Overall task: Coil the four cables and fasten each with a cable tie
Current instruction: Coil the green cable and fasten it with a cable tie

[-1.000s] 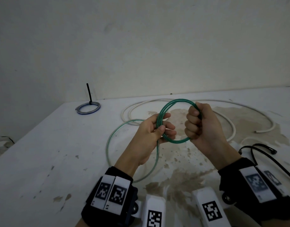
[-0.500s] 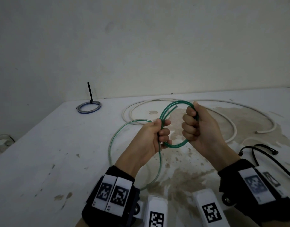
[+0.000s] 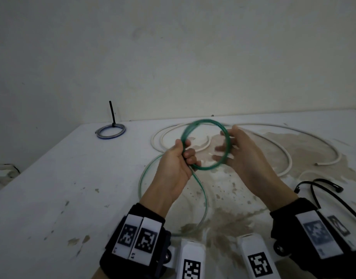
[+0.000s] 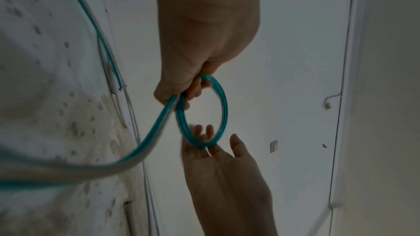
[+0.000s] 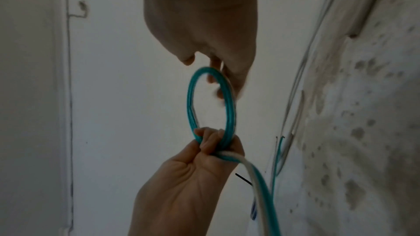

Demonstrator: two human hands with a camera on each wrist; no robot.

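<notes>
A green cable [image 3: 205, 121] is wound into a small round coil held above the white table [image 3: 52, 178]. My left hand [image 3: 185, 156] grips the coil's left side, fingers curled round the strands. My right hand [image 3: 225, 148] is open, its spread, blurred fingers touching the coil's right side. The green cable's loose tail [image 3: 203, 198] drops from my left fist and loops over the table. In the left wrist view my left hand [image 4: 195, 87] holds the coil [image 4: 223, 107] and the right hand's open palm [image 4: 227, 168] is below it. In the right wrist view the right hand's fingers [image 5: 218, 78] brush the coil [image 5: 229, 107].
A blue-grey cable [image 3: 110, 131], coiled and bound with an upright black tie, lies at the far left near the wall. A long white cable [image 3: 289, 160] sprawls in wide loops behind my hands. A black cable [image 3: 330, 183] lies at the right. Brown stains mark the table.
My right hand has let go of its fist grip on the coil and opened. The coil has risen and sprung into a rounder ring. My left hand keeps its grip.
</notes>
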